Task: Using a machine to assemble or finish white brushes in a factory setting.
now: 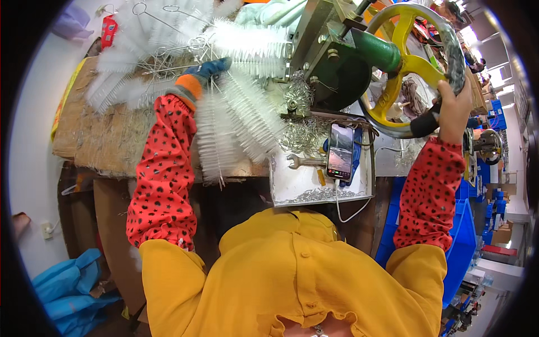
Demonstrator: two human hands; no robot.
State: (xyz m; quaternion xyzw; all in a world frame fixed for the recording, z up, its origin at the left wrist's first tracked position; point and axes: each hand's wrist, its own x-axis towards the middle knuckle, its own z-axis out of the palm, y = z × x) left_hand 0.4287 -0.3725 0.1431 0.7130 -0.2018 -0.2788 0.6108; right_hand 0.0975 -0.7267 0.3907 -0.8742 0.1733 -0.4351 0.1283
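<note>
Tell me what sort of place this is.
Most likely a small workshop or factory floor, judging by the green machine with its yellow-spoked handwheel, the pile of white bristle brushes, and the wrench lying in a white tray.

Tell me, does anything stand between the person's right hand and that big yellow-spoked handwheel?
Nothing visible does: the right hand grips the rim of the yellow-spoked handwheel directly. The green machine shaft sits at the hub, away from the hand.
</note>
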